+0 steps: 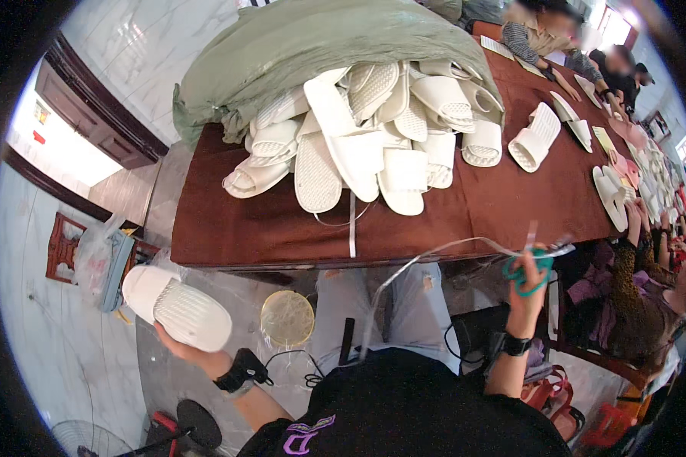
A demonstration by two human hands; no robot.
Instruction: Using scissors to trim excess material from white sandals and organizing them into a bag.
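My left hand is closed on a white slipper, out past the left front of the table with its ribbed sole facing up. On the right, my right hand grips green-handled scissors, somewhat blurred, just off the table's front edge. A thin, pale strip arcs from near the scissors down toward my lap; whether the hand also holds it I cannot tell. Straight ahead, a heap of white slippers spills from a large green sack onto the brown-covered table.
Under the table edge stands a yellow-rimmed bin. A single slipper lies right of the heap. Co-workers sit along the right side, one person's hands near more slippers. At left are a chair with plastic bags and a floor fan.
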